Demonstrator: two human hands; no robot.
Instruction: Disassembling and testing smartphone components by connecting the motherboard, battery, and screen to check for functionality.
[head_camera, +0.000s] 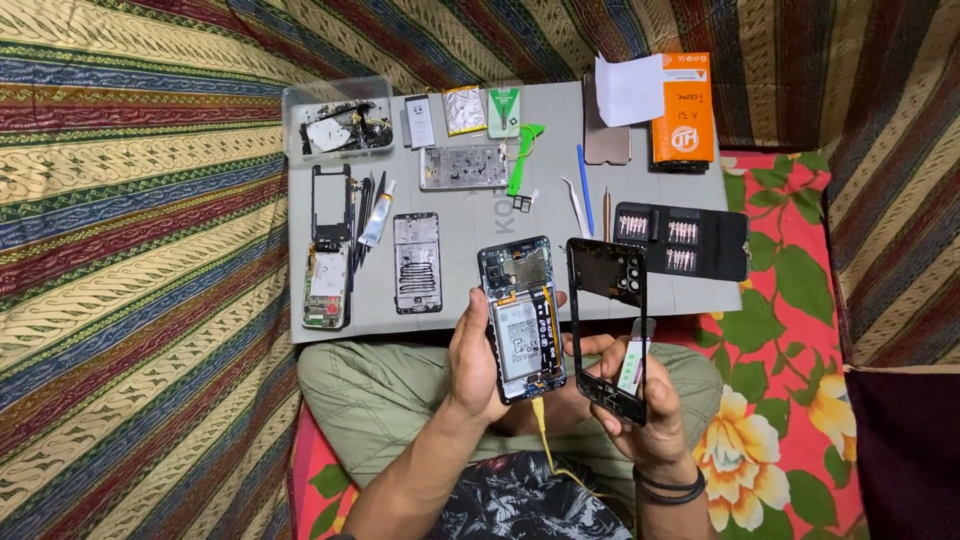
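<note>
My left hand (470, 365) holds an opened phone body (522, 318) upright, its battery and circuit board facing me, and a yellow cable (545, 435) hangs from its lower end. My right hand (640, 400) grips a black phone frame (607, 325) by its lower part, just right of the phone body and almost touching it. A small tube (632, 358) shows through the frame, pinched in the same hand. Both hands hover over my lap at the near edge of the grey work board (460, 290).
On the board lie a clear box of parts (338, 122), several dismantled phone pieces (416, 262), a metal midframe (463, 167), a green pry tool (522, 160), tweezers (575, 203), a blue tool (584, 187), a black bit set (680, 240) and an orange box (683, 110).
</note>
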